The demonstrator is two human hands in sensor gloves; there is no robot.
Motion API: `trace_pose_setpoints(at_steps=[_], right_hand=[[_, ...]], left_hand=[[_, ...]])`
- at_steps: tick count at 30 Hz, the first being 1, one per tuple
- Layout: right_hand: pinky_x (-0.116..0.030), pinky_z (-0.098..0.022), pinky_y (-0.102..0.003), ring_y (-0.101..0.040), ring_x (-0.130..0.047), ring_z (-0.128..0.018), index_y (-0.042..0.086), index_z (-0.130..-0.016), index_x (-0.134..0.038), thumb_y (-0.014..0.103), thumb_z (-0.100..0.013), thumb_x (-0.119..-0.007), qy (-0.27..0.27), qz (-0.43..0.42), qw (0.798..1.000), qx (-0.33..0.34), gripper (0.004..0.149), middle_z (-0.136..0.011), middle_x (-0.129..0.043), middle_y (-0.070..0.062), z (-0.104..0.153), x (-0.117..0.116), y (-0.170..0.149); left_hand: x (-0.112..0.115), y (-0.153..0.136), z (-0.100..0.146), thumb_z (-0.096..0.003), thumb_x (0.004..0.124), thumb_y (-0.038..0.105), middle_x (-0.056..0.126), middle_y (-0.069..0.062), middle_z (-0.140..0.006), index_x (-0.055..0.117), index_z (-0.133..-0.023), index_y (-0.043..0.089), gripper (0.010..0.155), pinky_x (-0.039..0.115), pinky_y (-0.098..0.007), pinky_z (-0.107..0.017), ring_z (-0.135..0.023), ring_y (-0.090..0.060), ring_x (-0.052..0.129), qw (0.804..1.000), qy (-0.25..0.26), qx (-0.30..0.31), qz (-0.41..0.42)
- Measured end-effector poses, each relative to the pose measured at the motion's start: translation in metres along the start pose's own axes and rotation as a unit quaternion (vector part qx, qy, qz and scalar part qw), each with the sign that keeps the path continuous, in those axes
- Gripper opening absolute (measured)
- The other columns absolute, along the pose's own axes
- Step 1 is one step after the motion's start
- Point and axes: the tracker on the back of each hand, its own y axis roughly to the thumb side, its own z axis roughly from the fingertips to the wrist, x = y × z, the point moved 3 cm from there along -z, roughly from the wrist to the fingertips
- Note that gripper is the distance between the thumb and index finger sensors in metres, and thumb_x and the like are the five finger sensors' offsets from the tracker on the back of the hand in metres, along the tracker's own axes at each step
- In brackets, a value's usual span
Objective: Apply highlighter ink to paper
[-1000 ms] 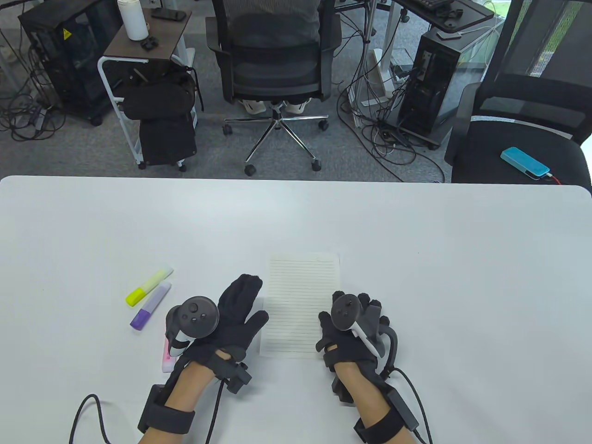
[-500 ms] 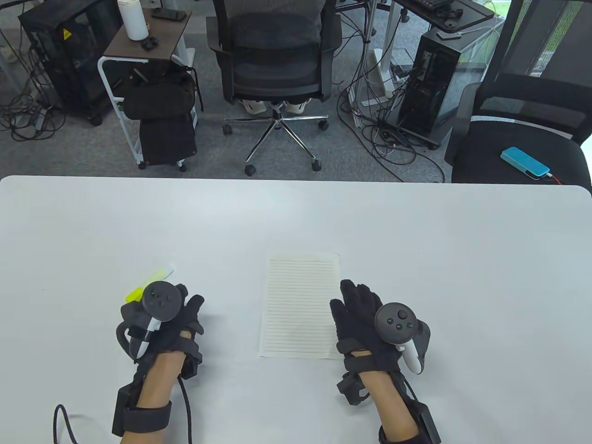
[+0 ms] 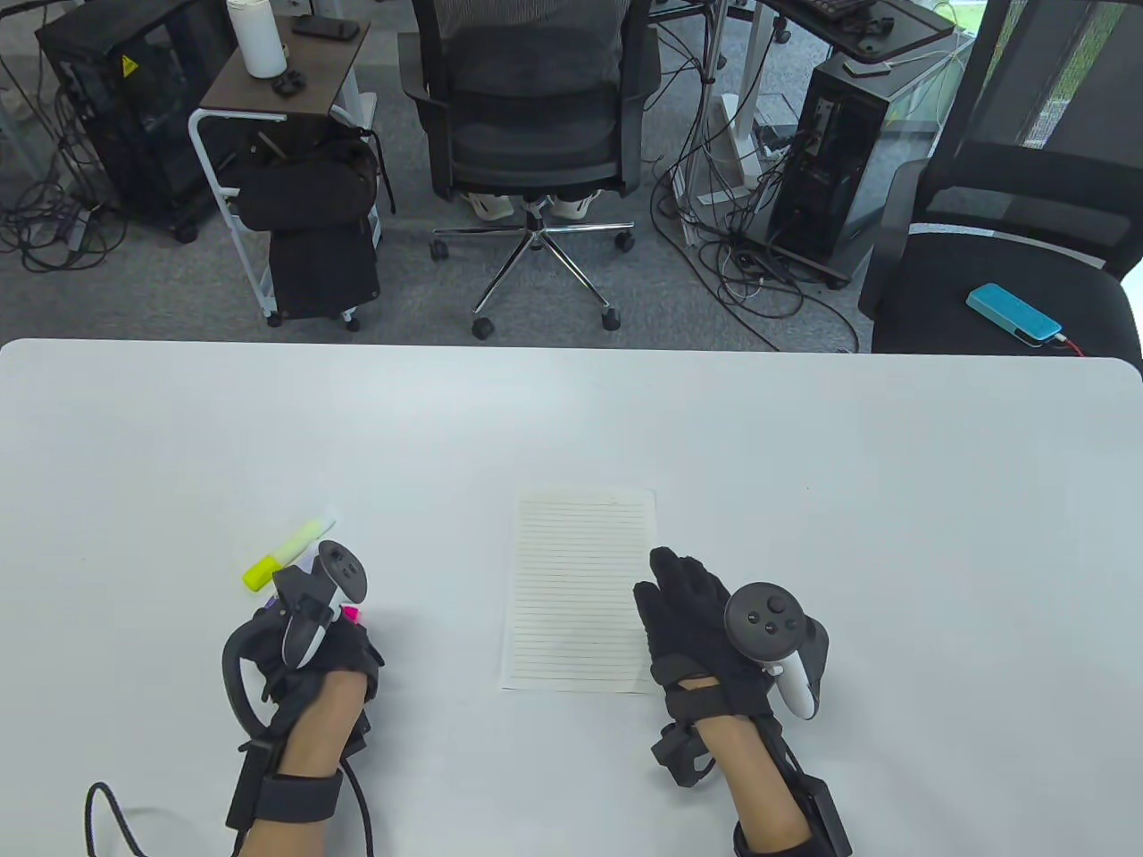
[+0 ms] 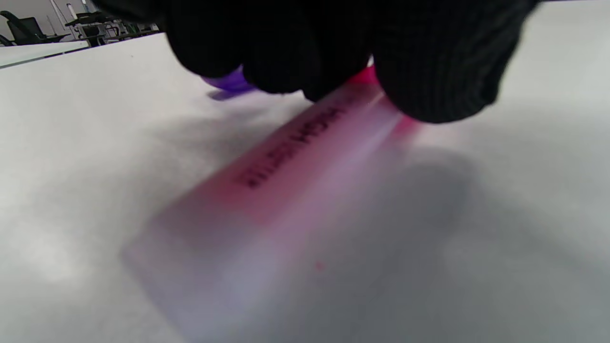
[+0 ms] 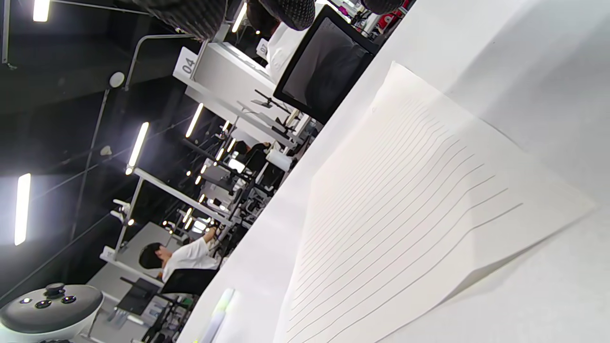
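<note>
1. left hand (image 3: 308,656) fingertips (image 4: 429,71) pinch the pink highlighter (image 4: 267,190) at its cap end; shallow grip, may slip.
2. right hand (image 3: 705,625) fingers loosely straight at the paper (image 3: 580,589) edge; paper unpinned, may slide.

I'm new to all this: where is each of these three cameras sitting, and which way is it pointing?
Table view: above the person, looking down at the table; shows both gloved hands, left hand and right hand, trackers and forearms.
Left wrist view: low over the table, looking at the pink highlighter; the left hand's fingers grip its far end.
Right wrist view: tilted, low beside the paper, facing across the room; fingertips at the top edge.
Shared: the paper shows in table and right wrist views; the pink highlighter in table and left wrist views.
</note>
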Motion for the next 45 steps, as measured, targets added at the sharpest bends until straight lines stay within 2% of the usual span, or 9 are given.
trace_pose_setpoints(at_steps=[17,24,27,29,31,37,39,42,45], right_hand=[[-0.016,-0.063,-0.08,-0.061,-0.015,-0.102,0.014,-0.116,-0.042,0.049,-0.067,-0.058,0.022,0.003,1.0,-0.012,0.062,-0.118,-0.023,-0.034,-0.003,-0.009,-0.003],[-0.018,-0.064,-0.079,-0.06,-0.015,-0.103,0.016,-0.116,-0.042,0.05,-0.066,-0.059,0.026,0.0,1.0,-0.002,0.062,-0.119,-0.023,-0.032,-0.003,-0.01,-0.002],[-0.019,-0.065,-0.079,-0.059,-0.016,-0.104,0.017,-0.116,-0.042,0.05,-0.066,-0.059,0.026,-0.005,1.0,0.006,0.062,-0.119,-0.026,-0.031,-0.004,-0.009,-0.002],[-0.02,-0.065,-0.079,-0.059,-0.017,-0.104,0.018,-0.116,-0.043,0.05,-0.066,-0.059,0.028,-0.006,1.0,0.013,0.061,-0.12,-0.027,-0.03,-0.004,-0.01,-0.001],[-0.021,-0.065,-0.079,-0.059,-0.018,-0.105,0.018,-0.116,-0.043,0.05,-0.066,-0.059,0.031,-0.01,0.999,0.02,0.061,-0.121,-0.027,-0.028,-0.005,-0.01,0.0],[-0.022,-0.066,-0.079,-0.059,-0.02,-0.105,0.019,-0.116,-0.042,0.051,-0.066,-0.059,0.041,-0.015,0.998,0.038,0.062,-0.121,-0.029,-0.027,-0.005,-0.012,0.001],[-0.022,-0.066,-0.079,-0.059,-0.021,-0.106,0.019,-0.116,-0.042,0.051,-0.066,-0.059,0.048,-0.017,0.998,0.047,0.062,-0.122,-0.029,-0.027,-0.006,-0.013,0.003],[-0.023,-0.067,-0.079,-0.058,-0.02,-0.107,0.02,-0.117,-0.041,0.053,-0.065,-0.061,0.08,-0.024,0.993,0.077,0.064,-0.124,-0.033,-0.021,-0.006,-0.021,0.01],[-0.022,-0.067,-0.08,-0.056,-0.017,-0.109,0.023,-0.118,-0.033,0.056,-0.065,-0.066,0.128,-0.058,0.983,0.12,0.07,-0.126,-0.034,-0.016,-0.003,-0.037,0.022]], left_hand=[[0.004,0.013,0.002,-0.0369,0.092,0.05,0.082,-0.001,-0.082,0.08,-0.083,0.022,0.055,0.058,-0.06,-0.066,-0.077,-0.032,0.074,0.999,-0.029,0.023,-0.039],[0.0,0.021,0.008,-0.036,0.096,0.046,0.094,0.001,-0.08,0.079,-0.082,0.025,0.054,0.074,-0.053,-0.06,-0.067,-0.024,0.091,0.999,0.004,0.029,-0.044],[-0.004,0.022,0.012,-0.0365,0.096,0.042,0.093,-0.004,-0.078,0.074,-0.09,0.02,0.062,0.073,-0.054,-0.059,-0.064,-0.025,0.09,0.999,0.025,0.044,0.013],[-0.012,0.023,0.018,-0.0383,0.093,0.04,0.091,-0.004,-0.08,0.048,-0.105,0.02,0.083,0.071,-0.055,-0.06,-0.065,-0.026,0.088,0.996,0.041,0.079,0.029],[-0.021,0.022,0.027,-0.0402,0.088,0.039,0.088,-0.006,-0.082,0.06,-0.103,0.028,0.07,0.069,-0.056,-0.061,-0.066,-0.027,0.086,0.986,0.07,0.121,0.088],[-0.047,0.015,0.042,-0.0359,0.093,0.04,0.094,-0.003,-0.079,0.079,-0.088,0.018,0.059,0.076,-0.054,-0.057,-0.06,-0.024,0.093,0.89,0.139,0.255,0.351],[-0.044,0.019,0.04,-0.0353,0.094,0.041,0.095,-0.002,-0.079,0.079,-0.087,0.019,0.059,0.077,-0.055,-0.057,-0.06,-0.023,0.094,0.844,0.087,0.306,0.433],[-0.025,0.04,0.036,-0.0351,0.096,0.039,0.093,-0.002,-0.081,0.077,-0.086,0.02,0.058,0.076,-0.056,-0.058,-0.063,-0.025,0.095,0.731,-0.057,0.363,0.575],[-0.008,0.06,0.04,-0.0354,0.097,0.039,0.093,-0.002,-0.083,0.076,-0.086,0.022,0.057,0.077,-0.055,-0.058,-0.063,-0.024,0.096,0.676,-0.127,0.386,0.615]])
